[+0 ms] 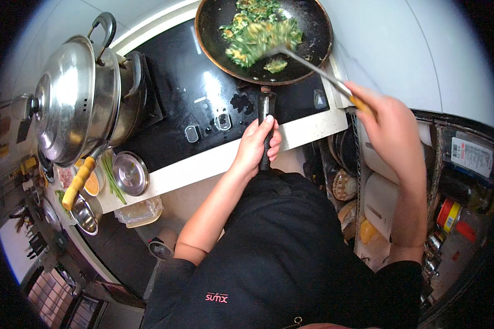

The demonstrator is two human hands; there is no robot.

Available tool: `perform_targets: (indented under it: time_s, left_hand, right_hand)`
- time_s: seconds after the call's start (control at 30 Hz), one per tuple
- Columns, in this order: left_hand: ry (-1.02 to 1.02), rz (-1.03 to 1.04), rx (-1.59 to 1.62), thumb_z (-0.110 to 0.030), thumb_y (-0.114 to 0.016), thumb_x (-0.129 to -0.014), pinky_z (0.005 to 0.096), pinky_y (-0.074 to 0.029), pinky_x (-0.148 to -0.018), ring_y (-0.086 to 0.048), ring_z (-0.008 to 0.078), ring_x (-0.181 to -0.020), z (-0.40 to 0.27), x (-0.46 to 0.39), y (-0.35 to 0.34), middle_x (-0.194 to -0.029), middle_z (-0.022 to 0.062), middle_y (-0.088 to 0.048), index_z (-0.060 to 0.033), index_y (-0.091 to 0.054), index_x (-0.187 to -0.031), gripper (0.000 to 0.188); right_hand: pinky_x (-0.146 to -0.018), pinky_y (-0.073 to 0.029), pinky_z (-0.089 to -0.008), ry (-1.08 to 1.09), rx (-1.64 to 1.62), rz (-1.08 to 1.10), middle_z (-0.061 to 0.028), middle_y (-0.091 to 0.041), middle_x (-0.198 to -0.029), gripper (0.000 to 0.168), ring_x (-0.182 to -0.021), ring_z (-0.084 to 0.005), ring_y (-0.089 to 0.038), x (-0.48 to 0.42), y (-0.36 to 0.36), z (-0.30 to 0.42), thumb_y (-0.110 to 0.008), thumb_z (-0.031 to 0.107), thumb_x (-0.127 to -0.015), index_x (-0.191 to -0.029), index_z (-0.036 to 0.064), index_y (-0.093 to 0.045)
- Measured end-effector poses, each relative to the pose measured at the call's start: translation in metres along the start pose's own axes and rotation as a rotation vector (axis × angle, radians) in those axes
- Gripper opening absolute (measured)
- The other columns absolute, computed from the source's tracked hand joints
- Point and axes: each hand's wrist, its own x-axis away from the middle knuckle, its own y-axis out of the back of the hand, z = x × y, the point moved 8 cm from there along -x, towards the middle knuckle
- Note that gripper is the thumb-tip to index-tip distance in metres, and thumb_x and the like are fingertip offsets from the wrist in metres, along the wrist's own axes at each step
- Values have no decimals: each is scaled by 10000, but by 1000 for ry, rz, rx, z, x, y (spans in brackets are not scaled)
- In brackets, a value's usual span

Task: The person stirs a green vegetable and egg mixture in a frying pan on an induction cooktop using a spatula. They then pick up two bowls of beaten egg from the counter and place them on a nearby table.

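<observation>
My left hand (258, 146) is wrapped around the black handle (266, 105) of a frying pan (313, 49) on the black glass cooktop. In my right hand (391, 127) is the yellow-ended grip of a metal spatula (313, 68). The spatula's blade is down in the pan, against chopped leafy greens mixed with yellow pieces that look like egg (259, 35). Part of this food is blurred, as are the blade and my right hand. A small clump (275, 66) lies apart, close to the pan's handle side.
A large lidded steel pot (70, 103) stands on the cooktop (168, 94) at left. A wooden handle (80, 181) juts out beside it. Near the counter's left end are a round steel lid (130, 173), green stalks (112, 177) and a steel bowl (84, 214). Wire shelving (436, 164) stands at right.
</observation>
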Motion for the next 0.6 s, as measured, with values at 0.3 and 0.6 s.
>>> perform_targets:
  time_s: [0.3, 0.6]
  left_hand:
    - [-7, -19, -5, -390, -440, -1048, 246, -359, -441, -404, 87, -486, 0, 0, 1, -672, -1, -456, -98, -482, -1022, 295]
    - [4, -29, -32, -393, -445, -1047, 245, -366, -444, -410, 87, -484, -3, 1, 0, -674, 0, -463, -99, -488, -1014, 298]
  right_hand:
    - [-409, -348, -196, -397, -919, -17, -32, -618, -716, 489, -480, -43, -482, -25, -30, -99, -588, 182, -964, -1432, 88, -487]
    - [-388, -293, -153, -310, -1775, 395, -80, -564, -796, 523, -488, -25, -395, -86, -135, -52, -535, 158, -997, -1475, 33, -365]
